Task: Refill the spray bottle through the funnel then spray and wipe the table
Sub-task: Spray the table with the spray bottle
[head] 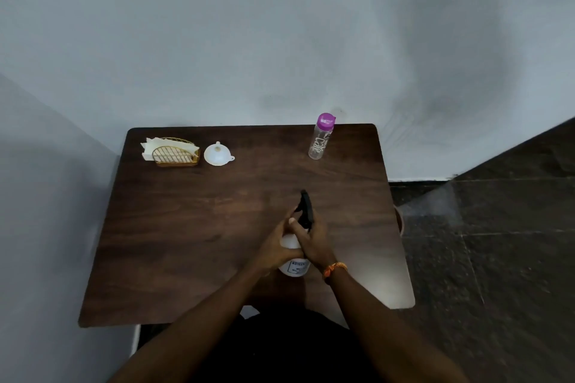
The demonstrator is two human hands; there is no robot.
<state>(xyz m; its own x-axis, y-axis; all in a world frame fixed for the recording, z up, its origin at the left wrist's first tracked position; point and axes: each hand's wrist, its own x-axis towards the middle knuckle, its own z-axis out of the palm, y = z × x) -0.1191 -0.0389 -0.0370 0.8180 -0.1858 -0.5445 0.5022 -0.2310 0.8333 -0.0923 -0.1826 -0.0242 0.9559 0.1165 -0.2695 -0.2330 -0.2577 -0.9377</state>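
Observation:
A white spray bottle (294, 269) with a black trigger head (305, 208) stands near the middle of the dark wooden table (186, 227). My left hand (275, 247) wraps around the bottle's body from the left. My right hand (312, 242) grips the black head and neck from the right. A white funnel (217, 154) lies mouth-down at the back left. A clear water bottle (320, 137) with a purple cap stands upright at the back right.
A gold wire holder (177, 152) with white napkins sits at the back left corner, next to the funnel. A pale wall runs behind and left of the table. Dark tiled floor (497, 242) lies to the right.

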